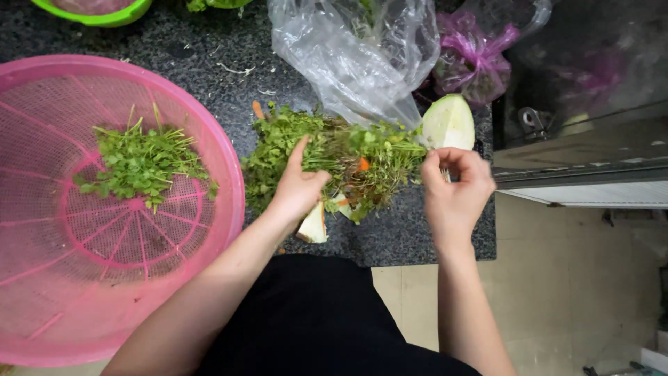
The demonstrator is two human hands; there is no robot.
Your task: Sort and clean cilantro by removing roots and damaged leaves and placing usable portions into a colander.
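Note:
A bunch of green herbs [334,150] with stems and roots lies on the dark speckled counter [209,69]. My left hand [298,186] grips the leafy end of the bunch, forefinger stretched out. My right hand [456,188] pinches the root end of the stems at the right. A large pink colander [42,292] on the left holds a small heap of picked herb leaves [142,161].
A clear plastic bag [358,52] lies behind the herbs. A pale cut vegetable piece [449,122] sits by my right hand; scraps [313,226] lie near the counter edge. A purple bag [473,59] and a green bowl [97,14] sit at the back.

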